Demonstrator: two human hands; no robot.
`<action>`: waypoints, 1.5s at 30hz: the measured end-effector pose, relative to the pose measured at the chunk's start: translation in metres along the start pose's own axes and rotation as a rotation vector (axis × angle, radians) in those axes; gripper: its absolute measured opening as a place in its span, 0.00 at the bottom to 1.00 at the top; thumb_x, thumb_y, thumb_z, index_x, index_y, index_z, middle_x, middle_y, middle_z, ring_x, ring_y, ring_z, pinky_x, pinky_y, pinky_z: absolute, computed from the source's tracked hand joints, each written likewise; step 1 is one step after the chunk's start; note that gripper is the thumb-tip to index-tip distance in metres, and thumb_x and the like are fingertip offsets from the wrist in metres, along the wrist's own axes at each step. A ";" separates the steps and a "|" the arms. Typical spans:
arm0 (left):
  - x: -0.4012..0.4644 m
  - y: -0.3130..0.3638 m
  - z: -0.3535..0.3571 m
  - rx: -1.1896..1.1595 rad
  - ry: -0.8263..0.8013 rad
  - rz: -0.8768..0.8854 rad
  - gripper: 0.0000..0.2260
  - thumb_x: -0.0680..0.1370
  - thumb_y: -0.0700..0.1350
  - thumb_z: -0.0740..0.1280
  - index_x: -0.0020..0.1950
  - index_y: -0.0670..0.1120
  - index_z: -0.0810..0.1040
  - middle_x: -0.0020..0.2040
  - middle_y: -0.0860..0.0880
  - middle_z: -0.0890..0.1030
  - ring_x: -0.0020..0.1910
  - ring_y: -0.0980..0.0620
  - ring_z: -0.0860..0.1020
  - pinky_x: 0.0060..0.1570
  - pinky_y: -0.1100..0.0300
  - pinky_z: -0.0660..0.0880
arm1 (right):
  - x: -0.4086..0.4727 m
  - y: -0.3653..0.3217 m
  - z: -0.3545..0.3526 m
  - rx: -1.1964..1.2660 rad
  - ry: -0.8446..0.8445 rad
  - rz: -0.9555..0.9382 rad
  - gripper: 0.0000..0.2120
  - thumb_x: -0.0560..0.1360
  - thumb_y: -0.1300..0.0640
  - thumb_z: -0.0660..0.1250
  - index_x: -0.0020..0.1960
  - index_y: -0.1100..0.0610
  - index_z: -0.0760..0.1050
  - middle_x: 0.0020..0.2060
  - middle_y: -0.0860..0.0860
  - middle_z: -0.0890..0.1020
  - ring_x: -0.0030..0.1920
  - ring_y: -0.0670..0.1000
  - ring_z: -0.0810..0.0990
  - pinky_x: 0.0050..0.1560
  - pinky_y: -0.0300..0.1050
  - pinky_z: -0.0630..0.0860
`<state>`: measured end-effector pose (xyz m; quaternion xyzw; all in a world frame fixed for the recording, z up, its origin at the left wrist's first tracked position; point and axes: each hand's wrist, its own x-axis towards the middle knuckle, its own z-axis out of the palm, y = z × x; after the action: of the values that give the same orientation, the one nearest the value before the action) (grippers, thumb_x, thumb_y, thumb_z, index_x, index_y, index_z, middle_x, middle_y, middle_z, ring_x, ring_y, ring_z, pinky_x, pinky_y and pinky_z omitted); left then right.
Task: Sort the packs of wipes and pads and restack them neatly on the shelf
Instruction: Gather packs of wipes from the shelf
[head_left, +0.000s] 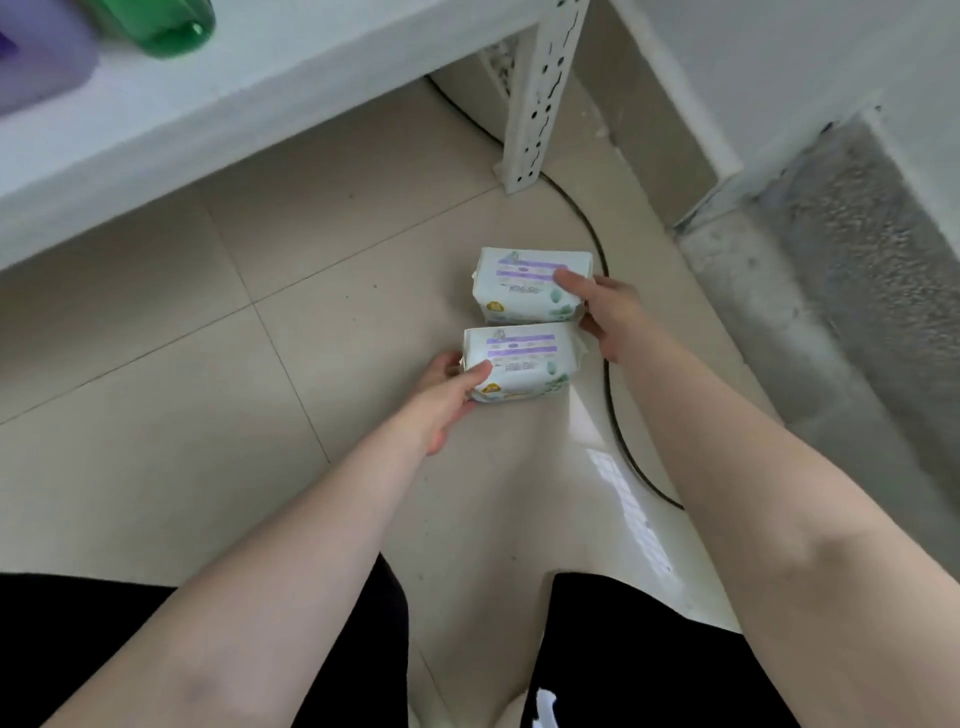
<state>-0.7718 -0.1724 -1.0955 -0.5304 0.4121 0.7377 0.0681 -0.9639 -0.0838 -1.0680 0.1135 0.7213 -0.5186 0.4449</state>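
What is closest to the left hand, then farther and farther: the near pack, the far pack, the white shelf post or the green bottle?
1. Near pack, gripped by the left hand.
2. Far pack, just beyond, in the right hand.
3. White shelf post, behind the packs.
4. Green bottle, up on the shelf.

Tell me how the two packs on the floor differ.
The far pack lies nearer the shelf post, gripped by the right hand; the near pack lies closer to the person, gripped by the left hand. Both look alike: white with purple bands.
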 end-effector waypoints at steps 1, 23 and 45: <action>0.004 -0.002 0.001 -0.004 0.004 -0.001 0.21 0.78 0.43 0.68 0.70 0.44 0.67 0.65 0.46 0.76 0.61 0.47 0.77 0.67 0.50 0.71 | 0.003 0.002 0.002 0.005 0.002 -0.007 0.13 0.72 0.58 0.74 0.54 0.61 0.78 0.46 0.56 0.84 0.35 0.48 0.83 0.37 0.40 0.82; 0.023 0.012 0.044 0.090 0.209 0.029 0.07 0.75 0.48 0.71 0.52 0.51 0.79 0.50 0.49 0.83 0.48 0.47 0.82 0.56 0.49 0.79 | 0.021 0.002 0.008 -0.255 -0.015 -0.114 0.10 0.75 0.52 0.71 0.53 0.55 0.75 0.42 0.47 0.81 0.37 0.44 0.80 0.28 0.32 0.75; -0.131 0.096 0.029 0.651 0.239 0.196 0.30 0.75 0.52 0.70 0.74 0.44 0.65 0.71 0.44 0.71 0.68 0.46 0.71 0.64 0.57 0.68 | -0.126 -0.060 -0.004 -0.597 0.126 -0.129 0.33 0.72 0.46 0.73 0.72 0.60 0.68 0.66 0.56 0.75 0.65 0.55 0.75 0.64 0.45 0.71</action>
<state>-0.7883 -0.1711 -0.9310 -0.5214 0.6794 0.5037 0.1139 -0.9306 -0.0693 -0.9333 -0.0363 0.8735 -0.3030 0.3794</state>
